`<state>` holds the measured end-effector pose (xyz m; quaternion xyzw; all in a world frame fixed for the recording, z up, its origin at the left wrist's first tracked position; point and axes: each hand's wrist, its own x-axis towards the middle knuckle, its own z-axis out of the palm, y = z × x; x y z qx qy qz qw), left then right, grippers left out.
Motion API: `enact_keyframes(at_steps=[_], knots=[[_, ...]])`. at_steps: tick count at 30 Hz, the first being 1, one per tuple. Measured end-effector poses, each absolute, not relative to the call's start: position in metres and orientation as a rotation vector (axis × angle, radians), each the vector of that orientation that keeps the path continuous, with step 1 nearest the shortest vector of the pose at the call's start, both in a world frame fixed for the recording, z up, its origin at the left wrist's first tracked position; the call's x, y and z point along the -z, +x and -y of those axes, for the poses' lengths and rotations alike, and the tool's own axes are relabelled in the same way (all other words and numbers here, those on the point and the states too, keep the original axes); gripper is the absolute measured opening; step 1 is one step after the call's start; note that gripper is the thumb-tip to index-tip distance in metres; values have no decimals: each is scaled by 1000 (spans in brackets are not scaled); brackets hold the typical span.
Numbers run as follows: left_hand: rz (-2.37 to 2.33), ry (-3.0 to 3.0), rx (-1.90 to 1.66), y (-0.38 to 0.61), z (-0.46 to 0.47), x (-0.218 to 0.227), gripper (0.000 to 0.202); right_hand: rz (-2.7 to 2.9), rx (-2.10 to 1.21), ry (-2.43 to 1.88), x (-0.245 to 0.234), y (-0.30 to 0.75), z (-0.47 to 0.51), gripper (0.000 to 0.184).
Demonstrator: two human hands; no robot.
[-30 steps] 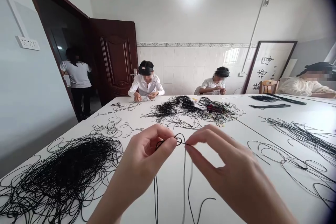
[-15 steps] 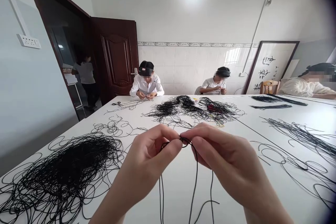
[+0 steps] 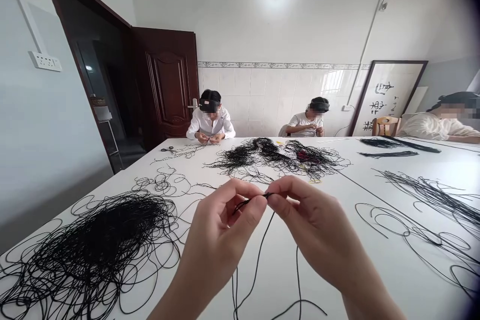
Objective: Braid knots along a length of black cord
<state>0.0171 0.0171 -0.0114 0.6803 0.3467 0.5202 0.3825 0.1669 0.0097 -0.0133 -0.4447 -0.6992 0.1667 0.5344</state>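
Note:
Thin black cord [image 3: 263, 240] is pinched between my two hands over the white table [image 3: 210, 280]. My left hand [image 3: 225, 230] is closed, thumb and forefinger gripping the cord where it bunches at the fingertips. Right beside it, my right hand [image 3: 318, 230] pinches the same bunched spot, its fingertips almost touching the left ones. Whether a knot sits there is too small to make out. Several cord strands hang below both hands, and one loose end curves off to the right. A big tangled heap of black cord [image 3: 101, 240] lies left of my left hand.
More tangled black cord [image 3: 262, 155] is spread mid-table. Straighter bundles [image 3: 438, 195] and loose curls lie at right. Scissors [image 3: 167, 149] rest at the far left edge. Three people sit around the table, one in a white shirt [image 3: 212, 122]. A dark door [image 3: 165, 80] stands open.
The small cord loop between my fingertips has closed up, and my hands have come closer together. The hanging strands have swung. The person in the doorway is out of sight.

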Motion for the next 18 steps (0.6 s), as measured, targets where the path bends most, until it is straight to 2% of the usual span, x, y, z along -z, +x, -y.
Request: enact_keyframes(at_steps=[3,5,12,18], knots=[[-770,1567,-1280,18,-19,13,15,1662,-377,-1047,16,167,-12,14],[-690,1448,-1280,20,-20,15,16,1608,-299,-989,19,164,-16,5],[-544,1072,-1247,24,-20,18,17,1485,398,-724,30,149,-21,25],[-543,1078,-1263,24,-21,17,17,1496,550,-752,32,151,-15,29]])
